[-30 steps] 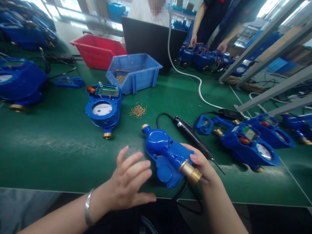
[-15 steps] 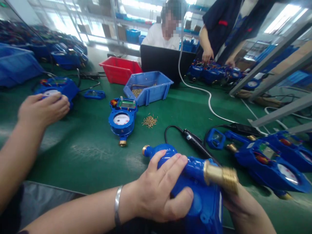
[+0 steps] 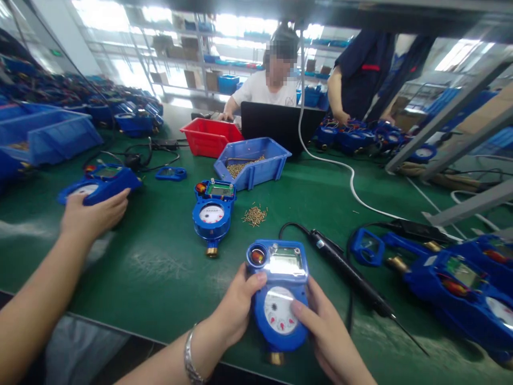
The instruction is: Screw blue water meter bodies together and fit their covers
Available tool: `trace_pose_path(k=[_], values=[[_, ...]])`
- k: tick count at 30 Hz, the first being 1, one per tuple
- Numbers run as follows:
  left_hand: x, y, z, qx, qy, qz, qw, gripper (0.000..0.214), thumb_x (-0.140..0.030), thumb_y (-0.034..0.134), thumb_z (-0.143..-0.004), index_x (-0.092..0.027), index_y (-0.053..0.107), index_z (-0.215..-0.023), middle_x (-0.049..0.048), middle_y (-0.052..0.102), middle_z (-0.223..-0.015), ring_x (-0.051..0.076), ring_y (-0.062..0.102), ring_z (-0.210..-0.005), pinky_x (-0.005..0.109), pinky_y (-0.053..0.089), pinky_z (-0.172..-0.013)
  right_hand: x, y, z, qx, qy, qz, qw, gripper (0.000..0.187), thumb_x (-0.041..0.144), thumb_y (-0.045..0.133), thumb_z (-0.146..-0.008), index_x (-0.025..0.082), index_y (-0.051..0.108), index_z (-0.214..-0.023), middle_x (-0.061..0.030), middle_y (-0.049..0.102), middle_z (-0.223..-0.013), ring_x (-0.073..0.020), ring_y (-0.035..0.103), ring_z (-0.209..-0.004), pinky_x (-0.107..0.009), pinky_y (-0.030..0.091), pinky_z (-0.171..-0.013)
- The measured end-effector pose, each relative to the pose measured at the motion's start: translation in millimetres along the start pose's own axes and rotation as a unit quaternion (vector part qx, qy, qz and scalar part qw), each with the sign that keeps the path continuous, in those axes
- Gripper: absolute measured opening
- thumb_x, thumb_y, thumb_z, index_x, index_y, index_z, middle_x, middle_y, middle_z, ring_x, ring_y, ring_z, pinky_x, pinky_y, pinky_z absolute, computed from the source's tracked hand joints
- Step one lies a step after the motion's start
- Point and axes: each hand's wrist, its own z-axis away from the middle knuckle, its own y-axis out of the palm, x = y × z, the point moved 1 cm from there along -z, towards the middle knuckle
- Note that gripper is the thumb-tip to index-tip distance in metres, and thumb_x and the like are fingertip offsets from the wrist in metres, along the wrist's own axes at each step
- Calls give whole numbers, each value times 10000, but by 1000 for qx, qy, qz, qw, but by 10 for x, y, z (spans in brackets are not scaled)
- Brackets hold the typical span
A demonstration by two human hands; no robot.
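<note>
A blue water meter [image 3: 282,342] with a white dial, a small display and a brass pipe end is held face up near the front edge of the green table [image 3: 172,299]. My left hand [image 3: 234,305], with a silver bracelet at its wrist, grips the meter's left side, thumb on the rim. From the right, my right hand [image 3: 326,326] wraps round it with the thumb at the dial's edge. Just beyond lies a pile of small brass screws [image 3: 255,215], beside another water meter [image 3: 212,227] standing with its display housing uncovered. To the right rests a black electric screwdriver [image 3: 347,270].
A co-worker's hand [image 3: 94,214] holds a meter [image 3: 106,187] at left. Behind the pile stand a blue bin [image 3: 266,168] of screws and a red bin [image 3: 208,140]. More meters [image 3: 436,289] and a blue cover frame [image 3: 366,247] lie at right. A white cable [image 3: 352,184] crosses the table.
The water meter in my hands has turned from its side, brass end pointing right, to dial up and facing me. My left hand has moved from its top to its left side. The view has tilted upward.
</note>
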Motion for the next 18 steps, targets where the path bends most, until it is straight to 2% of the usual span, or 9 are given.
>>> trace_pose_path(k=[2,4,6,7,8,9,10,13,18], values=[[-48,-123,30,-3,-17,-91,996,465,-390,620,-755,-139,473,-1118,128,627,-1017,258,604,-945,427,437,-899,-23,7,-28,-28,17,-26,999,784,344,718,-661,185,327,-1322,-124,557,-1207,-308,526,-1109,-481,363,-992],[-189,-293,59,-87,60,-232,967,508,-421,659,-709,-134,496,-1094,122,598,-992,256,589,-910,447,442,-873,-27,-1,-45,-56,29,-46,997,812,336,744,-621,184,347,-1313,-124,572,-1190,-318,543,-1087,-475,394,-963],[-430,-470,66,-268,237,-345,868,553,-407,732,-610,-143,516,-1045,110,546,-1018,264,551,-921,475,420,-884,-28,4,-48,-80,30,-62,994,817,336,757,-601,201,365,-1305,-113,579,-1185,-314,557,-1070,-460,417,-944],[-569,-543,49,-354,321,-356,803,568,-383,760,-564,-149,519,-1021,110,515,-1066,274,519,-980,480,387,-927,-31,13,-46,-89,29,-65,993,810,340,757,-602,212,371,-1303,-105,585,-1177,-309,564,-1061,-451,426,-937],[-706,-603,3,-408,371,-339,762,583,-356,772,-541,-153,511,-1021,115,478,-1139,282,467,-1074,469,339,-985,-36,26,-44,-95,27,-64,993,804,345,755,-606,223,371,-1302,-96,592,-1167,-303,570,-1054,-442,431,-933],[-834,-650,-78,-422,372,-304,769,603,-320,780,-529,-162,502,-1041,110,450,-1201,277,403,-1164,441,284,-1038,-42,42,-44,-99,25,-60,993,802,349,757,-604,229,374,-1299,-90,600,-1153,-300,574,-1048,-436,436,-928],[-946,-686,-188,-403,338,-246,814,598,-271,779,-531,-181,499,-1051,90,440,-1235,256,352,-1225,404,235,-1072,-50,60,-47,-101,23,-56,993,801,351,758,-604,232,374,-1297,-86,605,-1142,-296,575,-1046,-430,439,-926],[-1170,-732,-541,-336,260,-189,885,385,-220,712,-591,-121,553,-928,107,614,-946,254,586,-933,429,441,-890,-77,134,-84,-98,17,-50,994,794,349,751,-614,225,363,-1296,-87,599,-1155,-287,571,-1055,-416,443,-925],[-1185,-879,-684,-315,234,-119,912,263,-92,618,-584,-107,569,-842,48,639,-739,157,614,-630,299,512,-668,-114,361,-256,-54,-12,-35,998,776,349,719,-645,197,341,-1306,-101,568,-1198,-279,548,-1086,-396,443,-921]])
